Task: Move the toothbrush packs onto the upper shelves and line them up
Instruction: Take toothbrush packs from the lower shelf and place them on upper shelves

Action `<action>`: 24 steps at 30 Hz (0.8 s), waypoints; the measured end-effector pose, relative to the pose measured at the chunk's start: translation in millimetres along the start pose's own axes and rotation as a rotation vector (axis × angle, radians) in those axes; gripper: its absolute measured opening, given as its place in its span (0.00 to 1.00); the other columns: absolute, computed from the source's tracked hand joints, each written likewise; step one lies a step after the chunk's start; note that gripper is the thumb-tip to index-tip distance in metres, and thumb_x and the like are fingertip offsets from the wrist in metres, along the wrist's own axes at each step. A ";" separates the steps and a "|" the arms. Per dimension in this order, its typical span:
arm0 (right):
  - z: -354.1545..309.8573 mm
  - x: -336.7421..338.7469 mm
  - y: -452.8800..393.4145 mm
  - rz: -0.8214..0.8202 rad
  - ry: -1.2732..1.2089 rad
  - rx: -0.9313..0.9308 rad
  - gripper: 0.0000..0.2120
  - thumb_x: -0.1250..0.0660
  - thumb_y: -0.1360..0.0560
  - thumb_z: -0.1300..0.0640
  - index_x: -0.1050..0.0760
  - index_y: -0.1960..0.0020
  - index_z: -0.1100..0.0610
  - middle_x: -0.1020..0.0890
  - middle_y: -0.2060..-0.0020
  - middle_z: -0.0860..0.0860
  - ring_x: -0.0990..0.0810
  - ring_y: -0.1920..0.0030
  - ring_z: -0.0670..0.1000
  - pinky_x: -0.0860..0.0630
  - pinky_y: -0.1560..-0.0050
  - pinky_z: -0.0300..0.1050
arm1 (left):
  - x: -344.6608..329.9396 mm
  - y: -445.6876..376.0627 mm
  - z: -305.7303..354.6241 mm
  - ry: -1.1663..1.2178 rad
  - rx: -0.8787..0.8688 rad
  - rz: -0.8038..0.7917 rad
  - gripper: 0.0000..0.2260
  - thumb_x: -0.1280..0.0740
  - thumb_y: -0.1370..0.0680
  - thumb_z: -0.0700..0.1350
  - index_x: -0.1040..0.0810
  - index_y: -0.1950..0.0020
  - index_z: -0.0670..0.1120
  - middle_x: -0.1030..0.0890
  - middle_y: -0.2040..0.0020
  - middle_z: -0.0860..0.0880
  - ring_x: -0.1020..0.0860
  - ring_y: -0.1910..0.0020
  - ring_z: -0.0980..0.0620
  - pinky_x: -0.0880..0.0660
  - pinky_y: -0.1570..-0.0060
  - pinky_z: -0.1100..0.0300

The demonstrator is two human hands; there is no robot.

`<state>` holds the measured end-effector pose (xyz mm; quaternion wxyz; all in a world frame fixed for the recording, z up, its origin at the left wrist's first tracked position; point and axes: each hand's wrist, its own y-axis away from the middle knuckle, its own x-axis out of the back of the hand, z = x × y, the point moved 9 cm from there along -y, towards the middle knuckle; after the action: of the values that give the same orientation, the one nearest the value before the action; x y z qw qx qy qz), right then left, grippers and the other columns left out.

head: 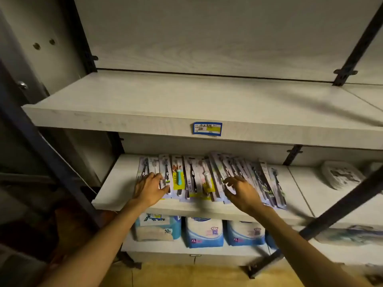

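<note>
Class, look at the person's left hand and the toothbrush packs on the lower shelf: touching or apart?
Touching. The head view shows the left hand lying on the leftmost toothbrush packs, fingers spread over them.

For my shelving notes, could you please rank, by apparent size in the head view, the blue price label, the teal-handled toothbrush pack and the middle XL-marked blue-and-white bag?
1. XL-marked blue-and-white bag, clearly largest.
2. Teal-handled toothbrush pack.
3. Blue price label; it looks comparable to the pack, and distances differ, so this order is unsure.

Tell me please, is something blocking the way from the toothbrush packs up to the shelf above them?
Nothing visible does. The toothbrush packs lie in a row on the middle shelf, with the left hand and right hand at them. The upper shelf directly above shows only bare board, with a price label on its front edge.
</note>
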<state>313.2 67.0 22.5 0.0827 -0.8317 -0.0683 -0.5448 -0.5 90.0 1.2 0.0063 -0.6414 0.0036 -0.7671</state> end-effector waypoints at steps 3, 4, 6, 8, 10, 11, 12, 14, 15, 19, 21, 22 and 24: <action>14.2 -3.7 -17.3 -0.014 -0.023 -0.010 0.14 0.33 0.21 0.51 0.25 0.36 0.51 0.20 0.42 0.50 0.20 0.48 0.52 0.20 0.50 0.51 | -16.1 -15.7 -5.0 -0.014 0.104 -0.039 0.22 0.35 0.25 0.64 0.22 0.41 0.50 0.20 0.41 0.46 0.23 0.41 0.43 0.27 0.42 0.51; 19.8 -7.2 -22.2 -0.043 -0.018 -0.037 0.14 0.33 0.21 0.51 0.24 0.37 0.51 0.20 0.43 0.51 0.19 0.48 0.53 0.20 0.50 0.51 | -19.9 -18.5 -7.9 -0.004 0.156 -0.053 0.22 0.35 0.26 0.65 0.21 0.44 0.49 0.20 0.42 0.45 0.23 0.42 0.42 0.26 0.42 0.51; 26.1 -14.2 -32.9 -0.059 -0.020 -0.055 0.13 0.32 0.21 0.51 0.24 0.37 0.52 0.19 0.44 0.51 0.19 0.49 0.53 0.19 0.51 0.51 | -27.5 -25.8 -12.6 -0.001 0.238 -0.062 0.23 0.34 0.27 0.66 0.20 0.46 0.49 0.20 0.43 0.44 0.24 0.41 0.42 0.26 0.41 0.51; 27.5 -22.6 -39.8 -0.090 -0.015 -0.063 0.12 0.32 0.21 0.52 0.23 0.39 0.53 0.18 0.45 0.51 0.19 0.51 0.53 0.20 0.53 0.49 | -33.5 -31.9 -13.0 -0.031 0.264 -0.071 0.24 0.35 0.27 0.67 0.19 0.45 0.49 0.21 0.42 0.45 0.24 0.40 0.42 0.28 0.38 0.50; 26.0 -36.0 -47.4 -0.120 -0.033 -0.076 0.11 0.32 0.21 0.53 0.22 0.40 0.52 0.17 0.47 0.51 0.18 0.53 0.51 0.20 0.54 0.46 | -39.6 -39.0 -9.5 -0.067 0.259 -0.098 0.24 0.35 0.27 0.68 0.18 0.47 0.49 0.20 0.45 0.46 0.23 0.43 0.44 0.28 0.40 0.51; 23.9 -43.0 -50.7 -0.132 -0.058 -0.099 0.09 0.32 0.21 0.54 0.21 0.42 0.52 0.16 0.49 0.50 0.18 0.54 0.50 0.20 0.55 0.44 | -42.5 -42.5 -7.5 -0.073 0.254 -0.116 0.25 0.34 0.28 0.69 0.18 0.49 0.49 0.19 0.48 0.47 0.22 0.47 0.46 0.27 0.45 0.53; 21.5 -50.5 -53.5 -0.144 -0.088 -0.124 0.07 0.32 0.21 0.54 0.20 0.45 0.53 0.15 0.51 0.50 0.17 0.55 0.49 0.20 0.55 0.43 | -45.9 -44.4 -5.2 -0.067 0.252 -0.141 0.25 0.33 0.29 0.69 0.18 0.51 0.48 0.19 0.53 0.48 0.21 0.52 0.48 0.27 0.53 0.56; 14.6 -65.0 -59.7 -0.142 -0.125 -0.169 0.05 0.31 0.21 0.54 0.18 0.49 0.54 0.14 0.56 0.51 0.16 0.57 0.50 0.19 0.55 0.45 | -51.5 -49.5 -2.2 -0.040 0.263 -0.183 0.23 0.31 0.29 0.69 0.20 0.54 0.48 0.21 0.58 0.49 0.23 0.60 0.51 0.30 0.63 0.60; 8.2 -70.4 -61.7 -0.138 -0.128 -0.184 0.06 0.32 0.21 0.53 0.18 0.50 0.54 0.14 0.57 0.52 0.16 0.57 0.52 0.20 0.56 0.45 | -55.0 -50.7 -1.8 -0.031 0.279 -0.198 0.22 0.31 0.28 0.67 0.21 0.53 0.48 0.23 0.58 0.49 0.25 0.61 0.51 0.31 0.65 0.59; -16.3 -90.0 -71.6 -0.137 -0.096 -0.218 0.09 0.34 0.20 0.53 0.18 0.47 0.56 0.15 0.54 0.55 0.17 0.55 0.56 0.29 0.60 0.41 | -69.9 -55.8 -2.0 -0.004 0.301 -0.231 0.21 0.32 0.24 0.62 0.21 0.43 0.45 0.24 0.46 0.45 0.26 0.53 0.50 0.32 0.59 0.58; -23.5 -99.7 -76.2 -0.139 -0.074 -0.259 0.10 0.34 0.20 0.51 0.18 0.47 0.56 0.16 0.53 0.55 0.19 0.58 0.55 0.27 0.60 0.42 | -72.1 -57.5 -0.4 -0.004 0.280 -0.240 0.21 0.33 0.22 0.60 0.22 0.39 0.45 0.26 0.39 0.44 0.25 0.46 0.47 0.34 0.56 0.58; -24.9 -104.3 -77.5 -0.145 -0.070 -0.285 0.11 0.35 0.20 0.51 0.19 0.47 0.56 0.16 0.53 0.55 0.21 0.58 0.54 0.26 0.60 0.43 | -70.7 -57.6 0.9 -0.004 0.276 -0.235 0.21 0.33 0.22 0.59 0.23 0.38 0.45 0.27 0.37 0.43 0.25 0.42 0.46 0.34 0.55 0.57; -26.5 -113.0 -80.0 -0.156 -0.073 -0.346 0.11 0.34 0.20 0.50 0.20 0.48 0.58 0.16 0.54 0.56 0.23 0.60 0.54 0.28 0.60 0.43 | -67.7 -57.7 -0.8 0.003 0.278 -0.212 0.21 0.34 0.22 0.57 0.23 0.36 0.44 0.28 0.35 0.43 0.26 0.39 0.45 0.32 0.51 0.57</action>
<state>228.2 136.9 -65.8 -0.1064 -0.8449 -0.0407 -0.5226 10.4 148.6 -64.8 0.0139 -0.6299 -0.1700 -0.7577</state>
